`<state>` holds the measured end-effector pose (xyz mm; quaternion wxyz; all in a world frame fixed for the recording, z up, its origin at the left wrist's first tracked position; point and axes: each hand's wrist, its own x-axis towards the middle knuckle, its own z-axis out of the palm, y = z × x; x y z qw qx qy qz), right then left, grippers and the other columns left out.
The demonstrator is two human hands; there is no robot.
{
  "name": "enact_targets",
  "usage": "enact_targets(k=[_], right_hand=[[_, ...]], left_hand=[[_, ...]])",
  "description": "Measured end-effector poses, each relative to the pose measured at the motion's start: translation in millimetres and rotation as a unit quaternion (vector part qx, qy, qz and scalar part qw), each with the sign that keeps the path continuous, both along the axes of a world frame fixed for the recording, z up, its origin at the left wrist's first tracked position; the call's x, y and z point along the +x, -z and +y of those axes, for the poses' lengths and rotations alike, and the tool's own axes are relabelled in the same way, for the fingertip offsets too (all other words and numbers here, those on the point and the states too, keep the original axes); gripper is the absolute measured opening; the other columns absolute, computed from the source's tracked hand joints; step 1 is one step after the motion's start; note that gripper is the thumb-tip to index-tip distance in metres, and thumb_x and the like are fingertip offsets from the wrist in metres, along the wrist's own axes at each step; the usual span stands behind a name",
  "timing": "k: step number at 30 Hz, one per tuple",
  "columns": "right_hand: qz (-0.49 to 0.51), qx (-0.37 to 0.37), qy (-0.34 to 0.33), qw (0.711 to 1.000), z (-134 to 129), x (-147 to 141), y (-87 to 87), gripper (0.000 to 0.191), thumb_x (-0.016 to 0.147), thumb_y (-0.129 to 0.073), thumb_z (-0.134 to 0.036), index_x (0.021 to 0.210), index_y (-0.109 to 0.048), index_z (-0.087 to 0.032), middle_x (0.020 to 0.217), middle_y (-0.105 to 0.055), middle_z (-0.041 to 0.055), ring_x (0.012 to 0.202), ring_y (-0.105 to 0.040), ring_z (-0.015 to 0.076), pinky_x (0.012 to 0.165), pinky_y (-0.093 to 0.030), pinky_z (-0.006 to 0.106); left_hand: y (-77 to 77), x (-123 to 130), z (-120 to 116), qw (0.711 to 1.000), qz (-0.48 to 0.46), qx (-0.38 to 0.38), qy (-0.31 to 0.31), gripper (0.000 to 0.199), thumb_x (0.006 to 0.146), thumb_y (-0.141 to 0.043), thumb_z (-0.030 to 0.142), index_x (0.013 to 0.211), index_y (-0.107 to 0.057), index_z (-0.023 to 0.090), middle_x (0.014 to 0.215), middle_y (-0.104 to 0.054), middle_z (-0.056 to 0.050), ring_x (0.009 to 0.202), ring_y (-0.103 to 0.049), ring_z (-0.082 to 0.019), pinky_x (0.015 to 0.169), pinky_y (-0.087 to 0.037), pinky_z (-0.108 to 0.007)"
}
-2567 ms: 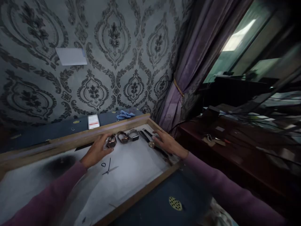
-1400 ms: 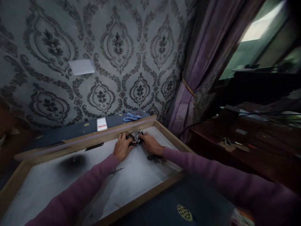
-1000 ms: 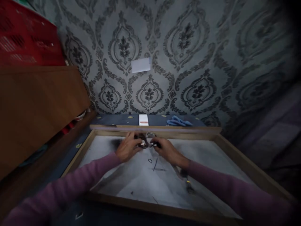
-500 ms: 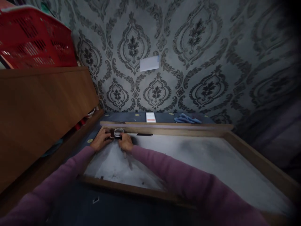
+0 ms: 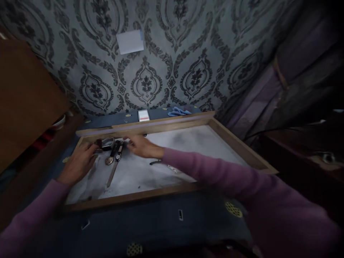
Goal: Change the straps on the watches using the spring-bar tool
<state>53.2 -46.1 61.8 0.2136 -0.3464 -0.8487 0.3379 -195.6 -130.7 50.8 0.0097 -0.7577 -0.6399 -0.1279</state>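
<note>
Four watches lie in the far left corner of a wooden tray [image 5: 129, 198]. The brown watch [image 5: 98, 144] is leftmost, at the fingertips of the left hand [image 5: 79, 163]; those fingers are bent together, and whether they pinch it cannot be told. Just right of it stands the silver watch [image 5: 109, 141], its band curved into a loop above a black face. Next come the gold watch [image 5: 109, 160], round, on a black strap, and the slim watch [image 5: 118, 157], laid out straight, with a pale strap running toward the near side. The right hand [image 5: 142, 146] hangs just right of these straps, fingers extended and loosely parted.

The tray is shallow and rectangular, lined in white with smoky grey patches. Further right in it lie a dark curved strip [image 5: 155, 162] and a thin silvery piece [image 5: 174, 168], partly behind the sleeve [image 5: 193, 165].

Beyond the far rim, on a dark blue cover [image 5: 158, 229] with yellow spotted motifs, rest a white card [image 5: 143, 115] and a crumpled blue cloth [image 5: 179, 111]. Damask-patterned wallpaper [image 5: 146, 82] rises behind.
</note>
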Motion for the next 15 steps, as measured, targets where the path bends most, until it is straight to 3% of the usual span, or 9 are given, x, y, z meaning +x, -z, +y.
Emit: enact_targets(k=[3, 5, 7, 11, 15], right_hand=[[-0.075, 0.028, 0.031, 0.996, 6.5, 71.5, -2.1, 0.019, 0.086, -0.05, -0.012, 0.098, -0.065, -0.012, 0.082, -0.067, 0.0055, 0.076, -0.061, 0.0175, 0.076, -0.044, 0.03], [-0.112, 0.044, 0.048, 0.992, -0.1, 112.1, 6.8, 0.013, 0.086, -0.055, -0.018, 0.089, -0.066, -0.013, 0.08, -0.065, 0.0066, 0.074, -0.059, 0.0185, 0.075, -0.043, 0.031], [-0.14, 0.055, 0.056, 0.987, -12.0, 139.7, 21.6, 0.016, 0.084, -0.061, -0.024, 0.094, -0.065, -0.013, 0.085, -0.064, 0.0087, 0.075, -0.059, 0.0206, 0.074, -0.043, 0.032], [-0.243, 0.058, 0.046, 0.967, -32.2, 152.5, 46.4, 0.034, 0.085, -0.061, -0.035, 0.114, -0.059, -0.017, 0.103, -0.062, 0.0111, 0.075, -0.062, 0.0208, 0.069, -0.045, 0.031], [-0.251, 0.087, 0.024, 0.964, -37.8, 137.8, 49.8, 0.02, 0.09, -0.053, -0.026, 0.106, -0.061, -0.019, 0.102, -0.063, 0.0101, 0.078, -0.063, 0.0205, 0.069, -0.045, 0.03]], left_hand=[[7.5, 17.8, -11.4, 0.999, -0.013, -0.021, 0.029, 0.032, 0.09, -0.037, 0.043, 0.108, -0.056, 0.024, 0.108, -0.057, -0.009, 0.098, -0.057, -0.03, 0.081, -0.047, -0.041], [14.6, 28.9, -14.9, 0.998, -0.028, -0.047, 0.033, 0.032, 0.092, -0.036, 0.045, 0.108, -0.056, 0.025, 0.106, -0.057, -0.007, 0.095, -0.058, -0.027, 0.08, -0.047, -0.037], [19.8, 39.5, -15.8, 0.998, -0.025, -0.063, 0.015, 0.03, 0.091, -0.041, 0.045, 0.108, -0.056, 0.025, 0.103, -0.057, -0.006, 0.093, -0.058, -0.026, 0.076, -0.047, -0.034], [21.4, 58.0, -14.7, 0.996, 0.0, -0.087, -0.027, 0.042, 0.087, -0.052, 0.039, 0.125, -0.048, 0.022, 0.104, -0.054, -0.008, 0.1, -0.056, -0.029, 0.077, -0.047, -0.036], [19.4, 72.5, -15.9, 0.992, 0.033, -0.119, -0.031, 0.046, 0.088, -0.053, 0.032, 0.131, -0.044, 0.02, 0.108, -0.052, -0.01, 0.102, -0.054, -0.03, 0.078, -0.047, -0.038]])
